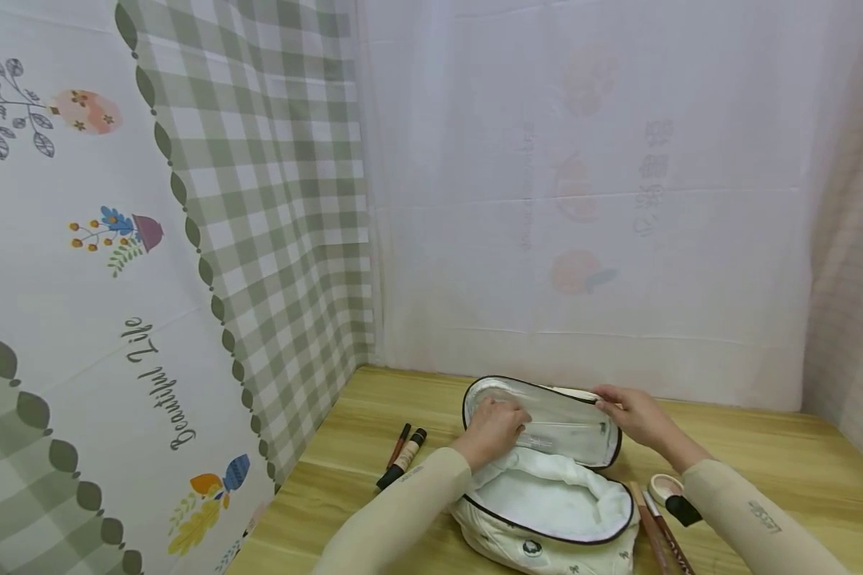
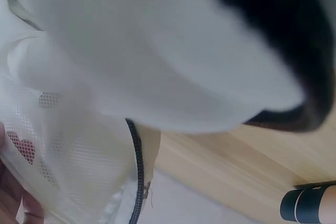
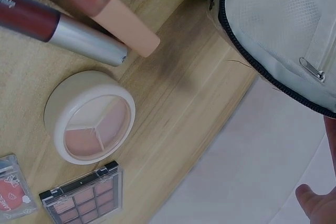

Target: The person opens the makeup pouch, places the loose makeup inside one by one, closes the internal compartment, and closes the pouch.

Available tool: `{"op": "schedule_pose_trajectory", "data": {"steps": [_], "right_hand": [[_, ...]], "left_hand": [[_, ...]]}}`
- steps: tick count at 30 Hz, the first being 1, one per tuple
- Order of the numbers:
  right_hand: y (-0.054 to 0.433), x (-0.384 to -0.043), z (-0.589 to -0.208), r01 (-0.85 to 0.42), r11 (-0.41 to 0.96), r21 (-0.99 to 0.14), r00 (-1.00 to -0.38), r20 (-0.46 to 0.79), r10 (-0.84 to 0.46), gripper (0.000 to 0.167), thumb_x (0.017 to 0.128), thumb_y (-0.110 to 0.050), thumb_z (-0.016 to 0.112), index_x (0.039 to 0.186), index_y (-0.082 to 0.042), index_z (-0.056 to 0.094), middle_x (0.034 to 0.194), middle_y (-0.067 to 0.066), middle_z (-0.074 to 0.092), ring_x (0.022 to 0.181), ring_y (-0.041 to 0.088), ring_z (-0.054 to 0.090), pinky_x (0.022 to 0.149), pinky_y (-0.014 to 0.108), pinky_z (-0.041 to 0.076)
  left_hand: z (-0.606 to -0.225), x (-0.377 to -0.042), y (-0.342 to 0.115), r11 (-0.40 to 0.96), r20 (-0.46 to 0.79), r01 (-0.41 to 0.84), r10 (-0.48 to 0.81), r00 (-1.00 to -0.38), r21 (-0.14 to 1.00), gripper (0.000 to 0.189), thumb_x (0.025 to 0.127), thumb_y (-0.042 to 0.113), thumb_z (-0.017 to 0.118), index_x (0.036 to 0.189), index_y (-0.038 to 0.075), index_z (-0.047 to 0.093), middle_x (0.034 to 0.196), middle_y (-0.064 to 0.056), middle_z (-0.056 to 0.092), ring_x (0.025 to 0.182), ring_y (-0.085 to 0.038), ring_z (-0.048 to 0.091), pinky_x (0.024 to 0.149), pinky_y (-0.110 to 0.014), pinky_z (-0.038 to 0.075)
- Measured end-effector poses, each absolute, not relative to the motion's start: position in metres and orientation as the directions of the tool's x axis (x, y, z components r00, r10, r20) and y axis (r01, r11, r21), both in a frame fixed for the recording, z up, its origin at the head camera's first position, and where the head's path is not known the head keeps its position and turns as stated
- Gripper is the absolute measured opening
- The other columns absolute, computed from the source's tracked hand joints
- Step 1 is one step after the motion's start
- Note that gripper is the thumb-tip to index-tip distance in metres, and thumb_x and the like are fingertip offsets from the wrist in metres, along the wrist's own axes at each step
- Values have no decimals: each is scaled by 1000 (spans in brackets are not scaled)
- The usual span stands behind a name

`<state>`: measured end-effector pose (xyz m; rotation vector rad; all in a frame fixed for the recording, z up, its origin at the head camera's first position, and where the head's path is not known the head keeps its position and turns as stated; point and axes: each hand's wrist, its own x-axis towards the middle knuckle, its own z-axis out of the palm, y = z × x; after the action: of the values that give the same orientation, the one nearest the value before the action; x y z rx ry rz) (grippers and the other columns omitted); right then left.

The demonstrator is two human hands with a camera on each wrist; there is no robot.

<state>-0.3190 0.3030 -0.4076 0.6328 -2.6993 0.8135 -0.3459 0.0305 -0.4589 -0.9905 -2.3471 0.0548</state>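
At the near middle of the pale yellow wood-grain table stands a cream-coloured, soft cloth cosmetic bag with small dark prints, its white padded inside showing and its black-edged lid raised toward 12 o'clock. At the bag's 10 o'clock, the left hand is on the inner side of the lid, its bent fingers pinching the hem of the white mesh pocket; whether they hold also something else, I cannot tell. At 2 o'clock, the right hand grasps the rim of the lid. Just beside the bag, toward 4 o'clock, lie a rose-brown tube with a peach cap and a dark red tube with a silver cap. At 3 o'clock is a round white compact with three pale sections, and near it a black-and-clear palette of pinkish squares. At 9 o'clock, apart from the bag, lie a beige tube with black ends and a thin reddish-brown stick. Behind the table, at 12 o'clock, hangs a white cloth with faint fruit prints; at 10 o'clock, a green-and-white checked cloth.
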Motion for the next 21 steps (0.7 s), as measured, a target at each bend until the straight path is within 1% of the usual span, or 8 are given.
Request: {"op": "schedule_pose_trajectory", "data": {"steps": [4,11,15,18,21], "right_hand": [[303,-319,-407,-476,750,-460,-872,358,-334,24,98,-6,61,116,8,66,110,25,68,103,46,62,84,60,49],[303,-320,-409,-480,754,-448,-868,368,-334,24,97,-4,61,118,6,66,111,23,68,104,44,63,84,60,49],[303,-320,-410,-490,750,-443,-862,374,-342,23,96,-2,60,117,6,67,109,22,69,102,42,63,83,59,50],[302,-319,-410,-491,753,-437,-861,375,-343,23,96,-3,61,117,5,67,108,21,69,102,41,64,83,58,50],[302,-319,-408,-489,758,-431,-862,373,-344,23,97,-5,61,116,6,67,107,21,69,100,41,64,82,57,51]], "left_hand": [[-456,-344,30,723,516,638,666,-539,-266,15,87,25,76,101,31,77,94,16,70,83,-1,65,71,-22,41],[-452,-341,25,719,537,652,659,-527,-241,16,86,22,78,100,29,77,95,16,71,85,0,66,77,-23,46],[-451,-342,21,710,554,671,654,-515,-214,16,85,22,79,100,27,77,96,15,72,90,-2,66,83,-26,48],[-448,-343,18,701,572,681,655,-495,-213,15,84,23,79,99,26,77,96,14,72,93,-3,66,86,-24,48],[-443,-343,15,703,583,677,650,-488,-217,14,85,25,79,99,26,77,96,14,72,95,-4,65,86,-22,49]]}}
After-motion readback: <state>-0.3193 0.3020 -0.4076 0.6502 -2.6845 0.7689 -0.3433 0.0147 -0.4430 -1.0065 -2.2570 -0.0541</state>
